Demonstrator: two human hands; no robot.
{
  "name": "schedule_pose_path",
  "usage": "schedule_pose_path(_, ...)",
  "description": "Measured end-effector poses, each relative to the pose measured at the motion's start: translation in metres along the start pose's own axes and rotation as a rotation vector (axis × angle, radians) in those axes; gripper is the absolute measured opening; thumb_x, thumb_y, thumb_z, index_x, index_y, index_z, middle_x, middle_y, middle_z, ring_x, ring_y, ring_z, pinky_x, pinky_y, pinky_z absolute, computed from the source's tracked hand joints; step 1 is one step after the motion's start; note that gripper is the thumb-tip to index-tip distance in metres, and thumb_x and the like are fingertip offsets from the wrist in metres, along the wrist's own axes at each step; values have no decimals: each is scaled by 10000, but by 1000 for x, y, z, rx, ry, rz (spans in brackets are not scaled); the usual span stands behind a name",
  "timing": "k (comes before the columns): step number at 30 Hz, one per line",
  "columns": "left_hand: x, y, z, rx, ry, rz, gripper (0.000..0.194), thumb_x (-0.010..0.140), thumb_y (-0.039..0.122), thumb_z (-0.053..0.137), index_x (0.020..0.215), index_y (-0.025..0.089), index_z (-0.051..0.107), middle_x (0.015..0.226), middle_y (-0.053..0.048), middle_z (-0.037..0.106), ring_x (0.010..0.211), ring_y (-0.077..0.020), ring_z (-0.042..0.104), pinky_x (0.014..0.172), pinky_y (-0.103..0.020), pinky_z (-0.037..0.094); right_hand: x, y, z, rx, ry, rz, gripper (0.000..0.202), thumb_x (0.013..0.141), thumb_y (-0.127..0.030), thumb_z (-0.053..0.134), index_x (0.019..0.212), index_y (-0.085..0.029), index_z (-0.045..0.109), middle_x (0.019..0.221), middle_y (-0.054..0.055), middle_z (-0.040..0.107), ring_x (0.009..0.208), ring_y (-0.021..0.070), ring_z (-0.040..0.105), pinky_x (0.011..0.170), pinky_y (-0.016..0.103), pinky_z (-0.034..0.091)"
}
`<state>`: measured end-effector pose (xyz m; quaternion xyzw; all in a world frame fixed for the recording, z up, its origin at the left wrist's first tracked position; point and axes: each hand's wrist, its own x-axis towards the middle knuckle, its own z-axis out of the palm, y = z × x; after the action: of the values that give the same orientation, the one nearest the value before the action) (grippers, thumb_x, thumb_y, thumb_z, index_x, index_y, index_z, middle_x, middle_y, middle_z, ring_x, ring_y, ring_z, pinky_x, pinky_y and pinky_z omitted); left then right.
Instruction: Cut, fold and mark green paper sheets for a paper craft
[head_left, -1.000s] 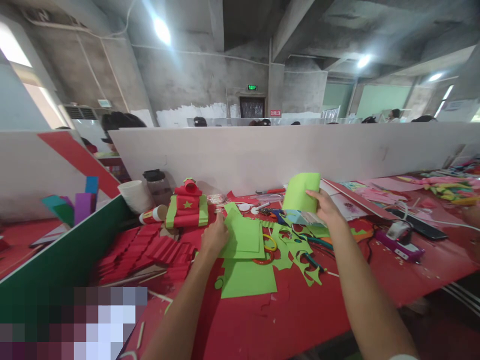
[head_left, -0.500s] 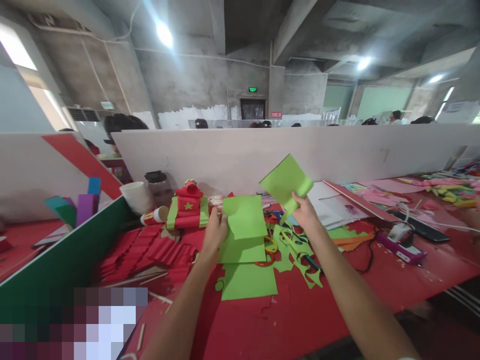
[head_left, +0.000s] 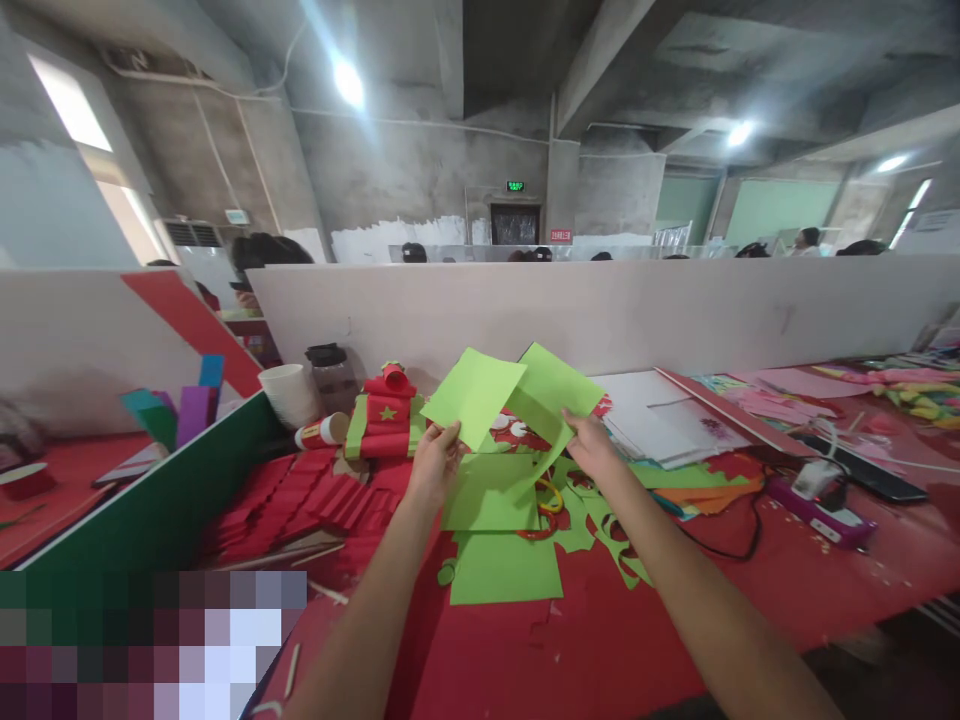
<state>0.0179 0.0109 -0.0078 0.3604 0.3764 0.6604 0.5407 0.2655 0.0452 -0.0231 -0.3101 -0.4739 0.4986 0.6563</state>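
My left hand [head_left: 436,458] pinches the lower corner of a green sheet [head_left: 476,392], raised and tilted above the table. My right hand [head_left: 589,440] grips a second green sheet [head_left: 559,388] by its right side; this one bends, and its left edge lies behind or against the first. Below them another green sheet [head_left: 491,495] rests on the table, and a further green piece [head_left: 506,570] lies nearer to me. Scissors with orange and yellow handles [head_left: 551,497] show partly beside these. Green offcuts [head_left: 611,530] with cut-out holes lie under my right forearm.
Stacked red strips [head_left: 300,500] and a red-and-green figure with a star [head_left: 386,412] stand left. A green divider [head_left: 172,490] borders the table there. White papers [head_left: 667,420] and a purple power strip [head_left: 821,510] with cables lie right. A white partition [head_left: 465,300] closes the back.
My left hand has lifted a green sheet off the ones below. My right hand has brought its sheet left and lower, so the two sheets now overlap in view.
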Motion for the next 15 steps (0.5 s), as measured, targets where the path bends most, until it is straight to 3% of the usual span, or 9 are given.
schedule_pose_path(6,-12,-10,15,81,-44,-48,341,691,202,789,696,185,448,640,59,484,596,-54,550,727,-209,559,-14,7,24,189,-19,152,373,676,-83,659,1024,-209,614,919,63,752,913,270,714,800,437,600)
schedule_pose_path(15,-17,-18,18,122,-115,-84,377,643,332,831,704,168,497,672,28,568,627,-66,594,705,-193,538,-21,9,36,234,-140,154,391,628,-75,636,987,-230,661,881,37,761,968,278,698,823,431,582)
